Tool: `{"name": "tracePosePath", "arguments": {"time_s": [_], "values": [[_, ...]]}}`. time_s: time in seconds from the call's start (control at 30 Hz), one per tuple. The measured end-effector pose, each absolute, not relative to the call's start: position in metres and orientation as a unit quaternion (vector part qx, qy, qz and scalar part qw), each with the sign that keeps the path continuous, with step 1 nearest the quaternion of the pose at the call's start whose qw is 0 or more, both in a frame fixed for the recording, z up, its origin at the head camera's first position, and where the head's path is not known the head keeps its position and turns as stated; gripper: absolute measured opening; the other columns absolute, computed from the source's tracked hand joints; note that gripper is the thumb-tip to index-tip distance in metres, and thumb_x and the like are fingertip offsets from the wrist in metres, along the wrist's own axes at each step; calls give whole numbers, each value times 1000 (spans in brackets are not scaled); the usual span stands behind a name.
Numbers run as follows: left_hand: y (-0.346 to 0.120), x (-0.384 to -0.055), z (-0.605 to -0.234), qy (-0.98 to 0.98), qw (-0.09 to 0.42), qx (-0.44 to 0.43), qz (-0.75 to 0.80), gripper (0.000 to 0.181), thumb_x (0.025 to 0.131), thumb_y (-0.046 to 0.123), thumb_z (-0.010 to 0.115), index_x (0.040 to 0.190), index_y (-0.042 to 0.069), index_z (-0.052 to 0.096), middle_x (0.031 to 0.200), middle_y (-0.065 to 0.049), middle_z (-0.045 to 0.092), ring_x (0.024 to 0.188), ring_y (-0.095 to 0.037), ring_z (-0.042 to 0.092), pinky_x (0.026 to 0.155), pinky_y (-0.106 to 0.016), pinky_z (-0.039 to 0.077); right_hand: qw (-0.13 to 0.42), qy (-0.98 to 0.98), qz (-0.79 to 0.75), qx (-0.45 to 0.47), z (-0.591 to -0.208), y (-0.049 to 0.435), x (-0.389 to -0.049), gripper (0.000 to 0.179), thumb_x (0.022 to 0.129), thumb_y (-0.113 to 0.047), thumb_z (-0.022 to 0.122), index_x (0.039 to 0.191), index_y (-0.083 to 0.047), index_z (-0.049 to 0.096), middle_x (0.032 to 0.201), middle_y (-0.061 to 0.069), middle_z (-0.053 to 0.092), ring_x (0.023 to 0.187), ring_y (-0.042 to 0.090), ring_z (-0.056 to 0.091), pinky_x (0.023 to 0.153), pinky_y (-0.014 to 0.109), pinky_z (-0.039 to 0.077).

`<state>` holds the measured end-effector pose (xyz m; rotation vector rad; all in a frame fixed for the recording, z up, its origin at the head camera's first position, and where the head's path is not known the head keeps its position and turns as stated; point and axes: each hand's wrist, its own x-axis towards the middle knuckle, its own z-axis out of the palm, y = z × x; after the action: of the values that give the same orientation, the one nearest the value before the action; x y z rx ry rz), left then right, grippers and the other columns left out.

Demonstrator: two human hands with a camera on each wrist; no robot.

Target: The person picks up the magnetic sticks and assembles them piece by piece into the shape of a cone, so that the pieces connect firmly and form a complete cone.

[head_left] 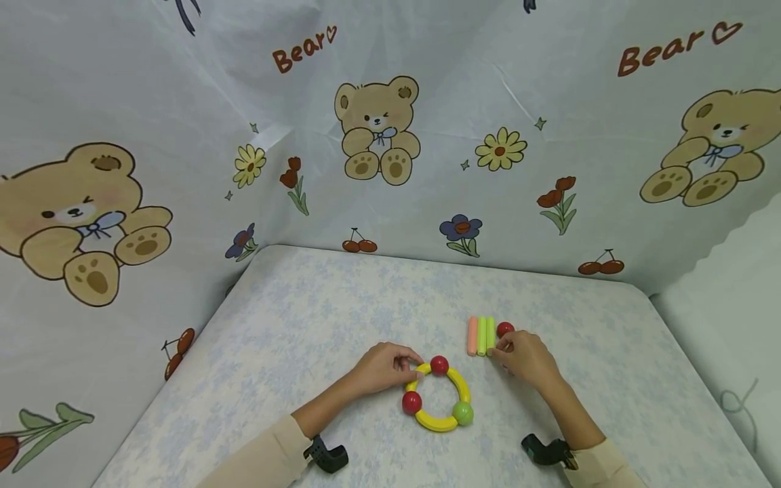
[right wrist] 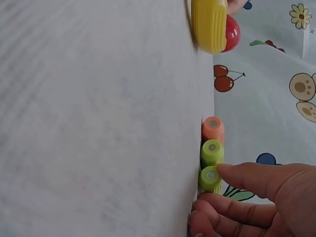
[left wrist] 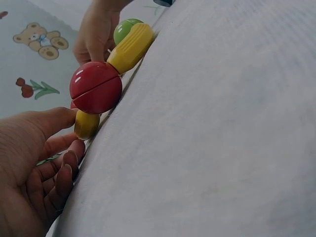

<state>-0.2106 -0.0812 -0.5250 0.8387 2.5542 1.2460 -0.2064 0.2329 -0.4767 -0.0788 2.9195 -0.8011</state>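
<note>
A ring of yellow curved rods (head_left: 436,423) joined by two red balls (head_left: 411,402) and a green ball (head_left: 462,413) lies on the table. My left hand (head_left: 386,368) pinches the yellow rod at the ring's upper left, between thumb and fingers; the left wrist view shows this beside a red ball (left wrist: 96,88). Right of the ring, an orange stick (head_left: 472,336) and two light green sticks (head_left: 482,335) lie side by side, metal discs in their near ends. My right hand (head_left: 529,359) pinches the rightmost green stick (right wrist: 210,179) at its near end.
A loose red ball (head_left: 504,329) sits just right of the sticks, partly behind my right hand. The table (head_left: 342,298) has a pale blue-patterned cover. A cloth (head_left: 427,203) printed with bears and flowers hangs behind it and on the left.
</note>
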Motion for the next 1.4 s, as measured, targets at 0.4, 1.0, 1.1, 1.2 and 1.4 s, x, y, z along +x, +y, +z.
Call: {"name": "tracePosePath", "arguments": {"time_s": [0.4,1.0,1.1,1.2,1.4], "values": [[-83,-208,-526,857,92,277,425,23,89,35,80,107,20,79,71,15,63,58,-2,53,55,-19,44,66,960,-271,-15,-481,233,-210,23,92,-24,74,77,-8,66,60,1,55,53,15,51,49,28,41],[-81,-211,-527,855,90,279,427,21,89,35,80,106,22,79,71,16,63,59,-3,54,56,-20,45,69,969,-236,-16,-476,228,-205,37,91,-23,71,60,-12,55,53,-1,45,49,14,42,46,25,30],[-81,-211,-526,853,90,280,431,22,89,35,80,106,22,79,71,16,64,59,-3,55,57,-21,46,82,971,-225,-19,-471,228,-199,36,91,-23,72,61,-11,56,54,0,46,50,15,42,47,26,30],[-81,-211,-526,852,93,278,433,22,89,36,81,106,22,79,71,16,64,59,-3,55,56,-21,46,92,971,-219,-24,-466,229,-193,33,91,-23,72,65,-10,57,56,0,47,52,15,44,49,26,32],[-82,-211,-526,854,90,280,429,22,89,36,80,106,22,79,71,16,64,59,-3,55,56,-20,46,121,970,-209,-31,-464,230,-181,29,92,-23,72,69,-10,60,58,0,50,54,15,46,50,26,34]]}}
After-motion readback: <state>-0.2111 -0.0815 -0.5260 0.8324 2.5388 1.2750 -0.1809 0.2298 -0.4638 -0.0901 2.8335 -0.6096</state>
